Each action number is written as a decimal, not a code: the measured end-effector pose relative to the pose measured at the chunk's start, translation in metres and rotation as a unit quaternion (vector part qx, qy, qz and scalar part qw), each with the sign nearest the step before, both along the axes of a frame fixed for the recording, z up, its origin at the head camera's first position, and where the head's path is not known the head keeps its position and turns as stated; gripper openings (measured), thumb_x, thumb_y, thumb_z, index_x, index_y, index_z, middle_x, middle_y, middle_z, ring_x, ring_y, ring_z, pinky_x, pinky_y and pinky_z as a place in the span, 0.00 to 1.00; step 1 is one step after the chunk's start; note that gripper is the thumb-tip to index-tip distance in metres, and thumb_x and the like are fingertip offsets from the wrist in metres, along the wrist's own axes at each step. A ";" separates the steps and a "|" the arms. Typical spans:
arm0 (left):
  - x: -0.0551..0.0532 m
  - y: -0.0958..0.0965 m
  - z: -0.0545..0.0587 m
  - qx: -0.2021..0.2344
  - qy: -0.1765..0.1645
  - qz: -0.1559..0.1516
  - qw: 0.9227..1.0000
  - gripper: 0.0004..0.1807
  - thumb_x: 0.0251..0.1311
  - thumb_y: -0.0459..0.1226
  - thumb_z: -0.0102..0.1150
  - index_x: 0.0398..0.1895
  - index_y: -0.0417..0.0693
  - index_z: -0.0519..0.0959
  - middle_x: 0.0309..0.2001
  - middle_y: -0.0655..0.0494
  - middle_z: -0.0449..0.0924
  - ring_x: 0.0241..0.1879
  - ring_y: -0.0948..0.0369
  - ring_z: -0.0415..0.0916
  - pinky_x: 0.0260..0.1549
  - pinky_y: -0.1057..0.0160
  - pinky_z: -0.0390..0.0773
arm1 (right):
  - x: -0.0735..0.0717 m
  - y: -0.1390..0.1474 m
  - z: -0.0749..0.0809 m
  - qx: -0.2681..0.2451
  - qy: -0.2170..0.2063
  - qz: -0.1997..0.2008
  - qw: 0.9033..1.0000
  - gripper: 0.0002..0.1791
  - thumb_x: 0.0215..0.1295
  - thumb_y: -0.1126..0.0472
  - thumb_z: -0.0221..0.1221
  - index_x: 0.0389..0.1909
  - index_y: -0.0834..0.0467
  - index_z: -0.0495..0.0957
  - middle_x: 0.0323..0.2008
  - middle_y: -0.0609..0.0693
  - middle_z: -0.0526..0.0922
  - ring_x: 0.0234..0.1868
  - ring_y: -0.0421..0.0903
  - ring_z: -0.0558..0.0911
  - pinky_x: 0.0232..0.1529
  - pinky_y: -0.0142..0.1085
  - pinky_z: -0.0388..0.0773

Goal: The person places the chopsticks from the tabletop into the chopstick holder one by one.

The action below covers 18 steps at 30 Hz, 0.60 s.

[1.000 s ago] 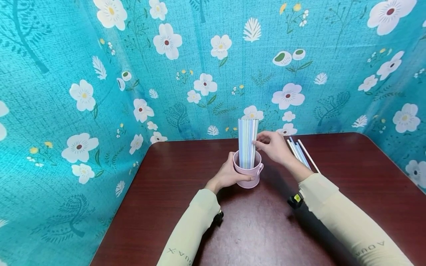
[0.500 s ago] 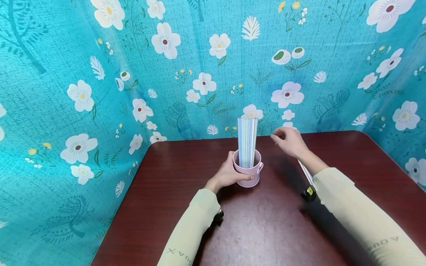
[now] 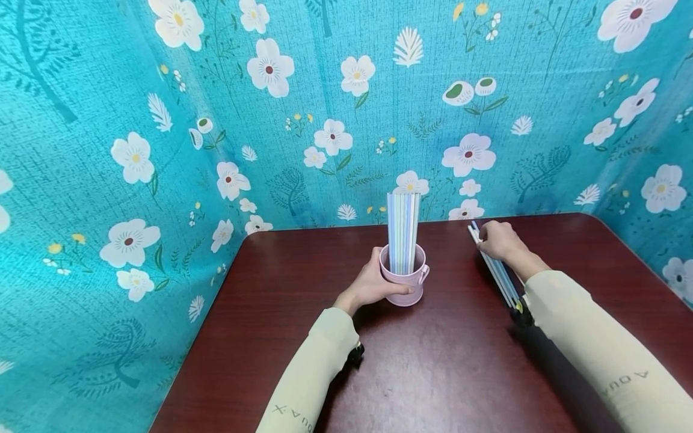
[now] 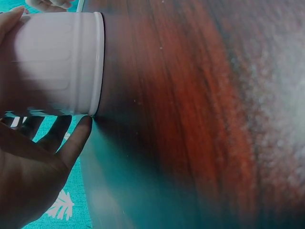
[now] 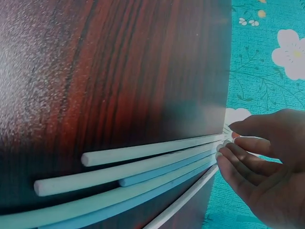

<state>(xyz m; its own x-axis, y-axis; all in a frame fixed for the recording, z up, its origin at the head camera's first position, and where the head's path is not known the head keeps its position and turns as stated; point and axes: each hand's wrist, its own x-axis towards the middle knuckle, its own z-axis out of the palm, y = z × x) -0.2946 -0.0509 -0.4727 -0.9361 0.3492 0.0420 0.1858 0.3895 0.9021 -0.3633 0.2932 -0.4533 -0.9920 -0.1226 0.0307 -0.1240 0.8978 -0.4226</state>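
Though the left hand [image 3: 369, 282] kept its grip on the pale-pink round bucket [image 3: 406, 298] of upright slim pastel sticks [image 3: 402, 231], the right hand [image 3: 502, 242] had shifted to loose white, blue and green rods [image 5: 143, 185] on the table [image 3: 433, 373]; pinch unclear, work seemed unfinished.

L hand [image 3: 370, 284] curved, thumb [image 3: 397, 290] extended — R hand [image 3: 502, 242] farther fwd, fingers [image 5: 238, 174] bent.

Pink bucket [image 4: 57, 62] holds upright pastel sticks [image 3: 401, 234]; loose sticks [image 5: 128, 191], seemingly six, nearby.
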 end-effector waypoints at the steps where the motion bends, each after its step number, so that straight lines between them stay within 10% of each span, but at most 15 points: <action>1: 0.000 0.000 0.000 -0.001 0.001 0.000 1.000 0.53 0.39 0.44 0.86 0.67 0.58 0.61 0.60 0.65 0.76 0.57 0.66 0.74 0.61 0.61 0.71 | -0.001 0.001 -0.001 0.000 -0.004 0.000 1.000 0.15 0.65 0.65 0.61 0.45 0.74 0.80 0.42 0.71 0.82 0.39 0.61 0.81 0.39 0.55 0.79; 18: -0.001 0.000 -0.001 -0.002 0.003 -0.001 1.000 0.53 0.40 0.43 0.85 0.68 0.59 0.60 0.61 0.66 0.75 0.58 0.66 0.73 0.62 0.61 0.71 | 0.000 -0.005 -0.011 0.009 -0.032 -0.007 0.999 0.07 0.61 0.66 0.63 0.26 0.63 0.77 0.25 0.57 0.78 0.27 0.52 0.76 0.27 0.43 0.74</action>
<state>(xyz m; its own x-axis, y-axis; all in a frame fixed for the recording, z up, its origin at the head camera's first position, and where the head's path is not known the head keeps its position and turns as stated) -0.2956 -0.0505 -0.4733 -0.9354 0.3506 0.0463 0.1918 0.3928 0.8994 -0.3635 0.2877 -0.4639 -0.9936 -0.1078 -0.0350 -0.0839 0.9071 -0.4125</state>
